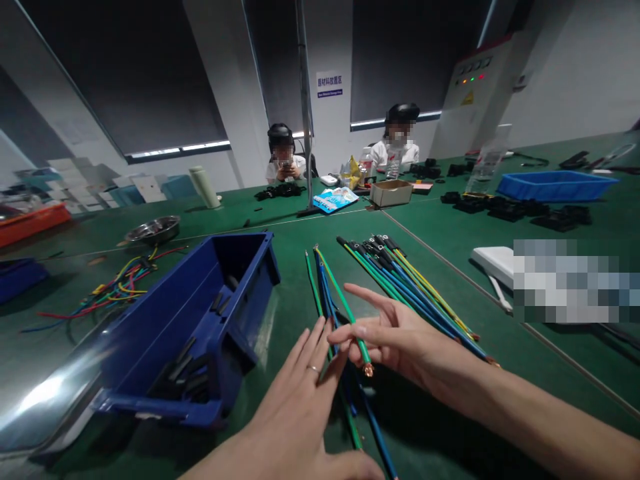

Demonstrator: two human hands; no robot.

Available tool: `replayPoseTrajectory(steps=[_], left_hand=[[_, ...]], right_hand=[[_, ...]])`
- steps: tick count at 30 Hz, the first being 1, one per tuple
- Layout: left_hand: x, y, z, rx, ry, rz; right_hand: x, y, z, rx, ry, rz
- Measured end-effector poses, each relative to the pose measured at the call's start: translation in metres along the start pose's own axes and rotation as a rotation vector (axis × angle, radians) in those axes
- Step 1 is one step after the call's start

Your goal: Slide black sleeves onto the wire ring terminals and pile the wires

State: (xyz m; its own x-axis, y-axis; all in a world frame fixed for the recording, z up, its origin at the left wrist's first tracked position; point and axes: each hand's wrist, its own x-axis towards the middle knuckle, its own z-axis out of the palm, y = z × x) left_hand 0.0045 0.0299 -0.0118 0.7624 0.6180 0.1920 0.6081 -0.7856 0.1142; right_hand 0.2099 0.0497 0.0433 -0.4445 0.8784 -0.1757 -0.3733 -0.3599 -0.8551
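My right hand [395, 333] pinches a green wire [363, 352] between thumb and fingers, its index finger stretched forward. The wire's bare copper end points toward me, and its far end carries a small metal terminal. Beside it, my left hand [305, 387] lies with fingers extended over a small group of blue wires [374, 427] and green wires, its fingertips close to the right hand. The left palm hides part of that group. To the right of both hands rests a bundle of blue, green and yellow-green wires [415, 293] with black sleeves and ring terminals at the far ends.
A blue bin [250, 320] holding black sleeves stands left of my hands. Beyond it are thin coloured wires [133, 277] and a metal bowl [153, 230]. A cardboard box [391, 193], black parts [520, 210] and a blue tray [555, 187] lie farther back. Two people sit opposite.
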Motion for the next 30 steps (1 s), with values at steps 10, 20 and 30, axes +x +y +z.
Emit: replayPoseTrajectory(steps=[10, 20, 30], left_hand=[[0.001, 0.013, -0.021, 0.044, -0.08, 0.048], [-0.005, 0.013, 0.005, 0.102, -0.084, 0.014], [-0.008, 0.018, 0.002, 0.225, 0.077, 0.104]], right_hand=[[0.006, 0.0, -0.013, -0.011, 0.045, -0.01], [0.013, 0.002, -0.02, -0.038, 0.086, 0.006], [0.016, 0.011, -0.019, -0.047, 0.075, 0.034]])
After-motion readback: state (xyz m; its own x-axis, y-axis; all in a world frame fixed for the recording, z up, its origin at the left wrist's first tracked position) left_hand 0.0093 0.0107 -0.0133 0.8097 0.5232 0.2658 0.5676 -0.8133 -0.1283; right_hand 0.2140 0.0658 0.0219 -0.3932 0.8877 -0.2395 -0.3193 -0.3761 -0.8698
